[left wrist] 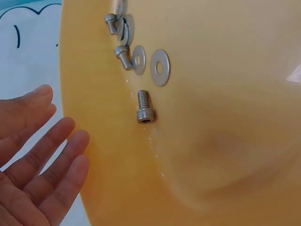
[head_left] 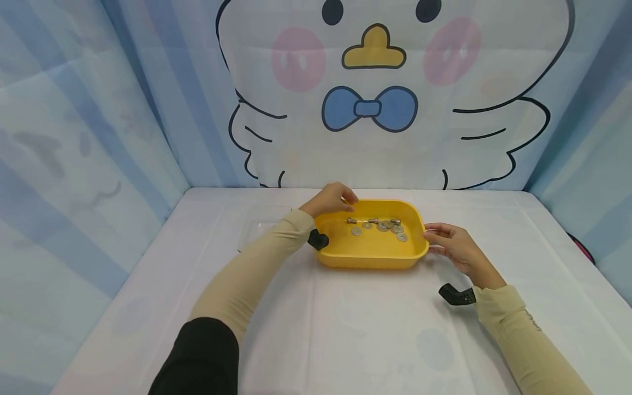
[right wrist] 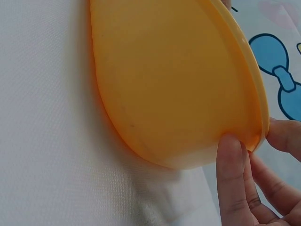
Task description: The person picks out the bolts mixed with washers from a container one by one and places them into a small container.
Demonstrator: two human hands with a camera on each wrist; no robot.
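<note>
A white cloth-covered table (head_left: 355, 334) lies beneath everything, and on it, towards the far edge, sits the yellow tray (head_left: 370, 263): a rounded rectangle with smooth, slightly glossy, deep sloping walls and a narrow lip, its colour warming to orange in the wrist views. Left of it, partly behind the forearm, lies a clear plastic piece (head_left: 254, 226) (so transparent that mostly its edges show). The right hand (head_left: 456, 247) is clamped on the rim at the tray's right end, one digit against the outer wall and another at the lip. The left hand (head_left: 331, 199) is at the far left rim, fingers spread apart and holding nothing; whether a fingertip touches the wall I cannot tell. On the tray's floor are flat silver-grey washers (left wrist: 160, 81), round with a central hole, some overlapping towards the right. Among and beside them lie three metal screws (left wrist: 146, 115), the nearest showing a threaded shank and a cylindrical socket head.
</note>
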